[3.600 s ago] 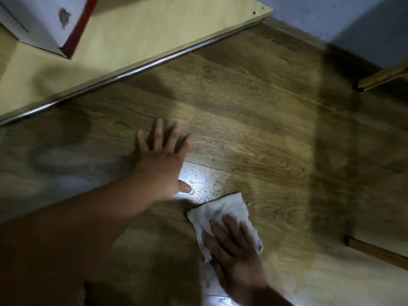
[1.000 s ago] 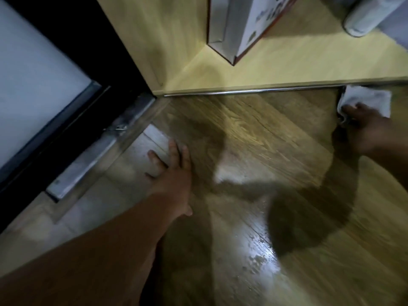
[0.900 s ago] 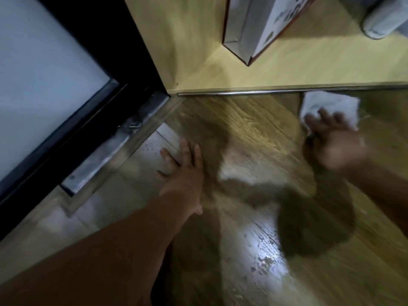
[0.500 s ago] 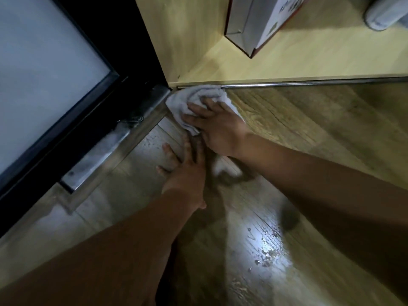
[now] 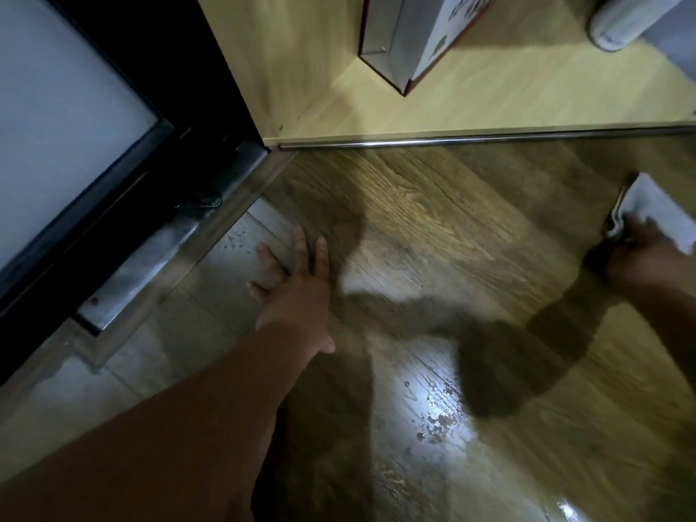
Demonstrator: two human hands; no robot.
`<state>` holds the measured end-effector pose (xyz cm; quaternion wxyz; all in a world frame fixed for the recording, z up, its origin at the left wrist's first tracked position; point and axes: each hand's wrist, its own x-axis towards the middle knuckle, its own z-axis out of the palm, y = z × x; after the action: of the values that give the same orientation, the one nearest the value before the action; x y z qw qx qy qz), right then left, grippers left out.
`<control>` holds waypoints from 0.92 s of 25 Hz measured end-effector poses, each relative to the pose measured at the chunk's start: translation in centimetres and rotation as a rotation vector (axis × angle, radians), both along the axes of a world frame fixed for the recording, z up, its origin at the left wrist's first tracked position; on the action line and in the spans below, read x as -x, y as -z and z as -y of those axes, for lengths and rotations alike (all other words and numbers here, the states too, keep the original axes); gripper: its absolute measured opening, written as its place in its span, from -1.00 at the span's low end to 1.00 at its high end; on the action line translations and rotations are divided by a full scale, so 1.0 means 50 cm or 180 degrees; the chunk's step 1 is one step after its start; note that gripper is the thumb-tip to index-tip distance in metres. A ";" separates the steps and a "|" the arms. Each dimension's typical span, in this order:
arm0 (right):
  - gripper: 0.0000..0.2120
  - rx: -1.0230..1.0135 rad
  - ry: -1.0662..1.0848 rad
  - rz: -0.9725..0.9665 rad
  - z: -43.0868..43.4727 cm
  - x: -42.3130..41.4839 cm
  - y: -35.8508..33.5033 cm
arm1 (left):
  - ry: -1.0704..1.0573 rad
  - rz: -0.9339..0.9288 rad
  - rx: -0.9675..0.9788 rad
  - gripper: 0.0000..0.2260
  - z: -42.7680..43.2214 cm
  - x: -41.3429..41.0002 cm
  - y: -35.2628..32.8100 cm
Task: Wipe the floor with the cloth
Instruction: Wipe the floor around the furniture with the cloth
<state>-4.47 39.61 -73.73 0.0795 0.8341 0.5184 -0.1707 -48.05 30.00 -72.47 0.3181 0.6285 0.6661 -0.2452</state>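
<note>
The wooden floor (image 5: pixel 433 205) is seen across most of the view, bordered above by a pale wooden shelf board (image 5: pixel 508 103) with a metal edge strip (image 5: pixel 470 140), and on the left by a dark door frame with its metal track (image 5: pixel 162 243). Half a second earlier the cloth was pressed into the corner where the track and the strip meet; now the cloth (image 5: pixel 657 207) is found at the far right edge of the view, well apart from that corner and somewhat below the strip. A sweep across the boards in front of the strip is judged to have been made, so the wiping is under way rather than finished: a patch of wet droplets (image 5: pixel 433 420) is left shining near the bottom centre, untouched by the cloth.

The left hand (image 5: pixel 297 295) is kept where it was, laid flat on the floor with its fingers straight and spread, nothing being held; it is judged to serve as a support. The right hand (image 5: pixel 640 254) is laid on the near edge of the cloth, holding it against the floor. Whether its fingers lie flat or are curled into the fabric cannot be told through the blur.
</note>
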 end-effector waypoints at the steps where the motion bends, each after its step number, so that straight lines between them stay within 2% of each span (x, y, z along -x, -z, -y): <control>1: -0.50 -0.0092 -0.0054 0.0021 0.015 0.025 0.011 | 0.0001 -0.0011 -0.0032 0.35 0.001 0.001 0.000; 4: -0.49 -0.0533 -0.0296 -0.0110 0.081 0.136 0.021 | 0.0178 -0.0149 -0.0207 0.33 0.005 0.011 -0.005; 7: -0.43 -0.0667 -0.0785 -0.0680 0.133 0.337 0.003 | 0.0155 -0.0277 -0.0404 0.35 0.018 0.022 -0.016; 11: -0.50 -0.0402 -0.2626 -0.1018 0.162 0.643 0.027 | -0.0567 -0.0589 -0.0322 0.40 0.031 0.011 -0.023; 13: -0.56 -0.0570 -0.3149 -0.1146 0.133 0.712 0.029 | -0.0622 -0.0753 -0.0129 0.41 0.027 0.013 -0.018; 15: -0.57 -0.0668 -0.3427 -0.1142 0.115 0.689 0.036 | -0.0591 -0.0705 -0.0026 0.42 0.020 0.019 -0.011; 17: -0.55 -0.0604 -0.3362 -0.1181 0.141 0.605 0.037 | -0.0556 -0.0639 -0.0051 0.44 0.019 0.020 -0.012; 20: -0.56 -0.0571 -0.2684 -0.1313 0.239 0.452 0.023 | -0.0479 -0.0719 -0.0097 0.47 0.014 0.019 -0.022; 23: -0.60 -0.0498 -0.2065 -0.0909 0.380 0.275 0.005 | -0.0343 -0.0777 -0.0039 0.44 0.006 0.015 -0.026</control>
<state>-18.21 20.63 -73.97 -0.0078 0.5976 0.7734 -0.2111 -48.79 29.73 -71.18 0.2435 0.5592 0.7342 -0.2983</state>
